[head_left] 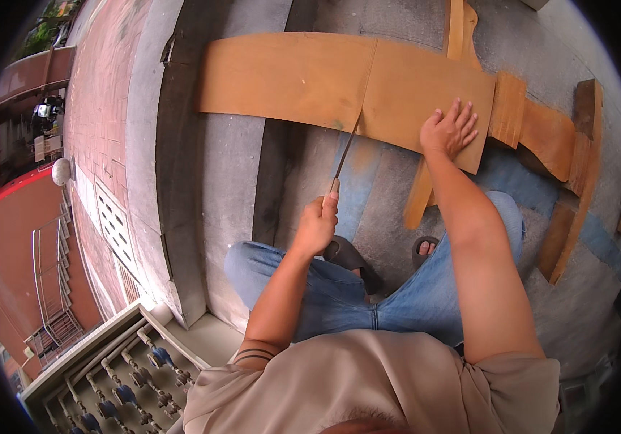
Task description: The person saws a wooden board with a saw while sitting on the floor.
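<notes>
A long orange-brown wooden board (289, 76) lies across in front of me, with a thin dark line running over it from the far edge to the near edge. My left hand (316, 226) is closed around the handle of a handsaw (347, 155). The narrow blade, seen almost edge-on, slants up and meets the board's near edge where the line ends. My right hand (451, 130) lies flat on the board's right part, fingers spread, holding nothing. Beneath the board, a wooden support piece (419, 195) sticks out toward me.
Curved wooden pieces (545, 137) and a wooden frame part (571, 217) lie on the concrete floor at right. Concrete steps (231, 159) run along the left under the board. Pipes with blue valves (126, 394) stand at lower left. My sandalled feet (354, 260) are below the board.
</notes>
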Demonstrator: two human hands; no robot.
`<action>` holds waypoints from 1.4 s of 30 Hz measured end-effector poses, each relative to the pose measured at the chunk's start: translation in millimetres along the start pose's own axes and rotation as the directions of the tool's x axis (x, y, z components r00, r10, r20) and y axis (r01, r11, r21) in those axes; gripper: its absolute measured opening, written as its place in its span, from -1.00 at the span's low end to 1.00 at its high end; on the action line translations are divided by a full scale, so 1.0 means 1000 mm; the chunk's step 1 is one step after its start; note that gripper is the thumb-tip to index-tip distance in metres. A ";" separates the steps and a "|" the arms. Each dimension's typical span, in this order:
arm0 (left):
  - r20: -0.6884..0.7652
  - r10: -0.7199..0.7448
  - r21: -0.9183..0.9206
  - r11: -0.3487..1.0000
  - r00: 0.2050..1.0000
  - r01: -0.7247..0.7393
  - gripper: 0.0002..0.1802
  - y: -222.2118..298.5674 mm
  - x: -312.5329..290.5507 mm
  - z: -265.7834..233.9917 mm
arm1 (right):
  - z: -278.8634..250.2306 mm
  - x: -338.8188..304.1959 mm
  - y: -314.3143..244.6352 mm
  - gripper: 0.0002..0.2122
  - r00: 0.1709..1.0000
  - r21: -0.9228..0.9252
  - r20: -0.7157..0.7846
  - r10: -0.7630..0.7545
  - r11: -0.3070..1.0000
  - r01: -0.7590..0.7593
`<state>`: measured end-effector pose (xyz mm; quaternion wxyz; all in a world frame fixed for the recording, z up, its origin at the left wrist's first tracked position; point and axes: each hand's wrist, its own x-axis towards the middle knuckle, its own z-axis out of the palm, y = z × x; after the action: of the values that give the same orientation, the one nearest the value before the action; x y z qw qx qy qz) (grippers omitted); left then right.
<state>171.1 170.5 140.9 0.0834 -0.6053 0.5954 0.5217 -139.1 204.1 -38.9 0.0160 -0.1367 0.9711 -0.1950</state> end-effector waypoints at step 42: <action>-0.031 0.157 -0.140 0.977 0.987 -0.160 -0.44 -0.028 0.090 0.049 | -0.014 0.003 0.038 -0.24 0.988 -0.094 0.045 -0.151 0.984 0.154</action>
<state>145.0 156.3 39.2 -0.0075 -0.5655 0.6038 0.5618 -152.6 242.1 -39.9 0.0128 -0.2150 0.9656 -0.1455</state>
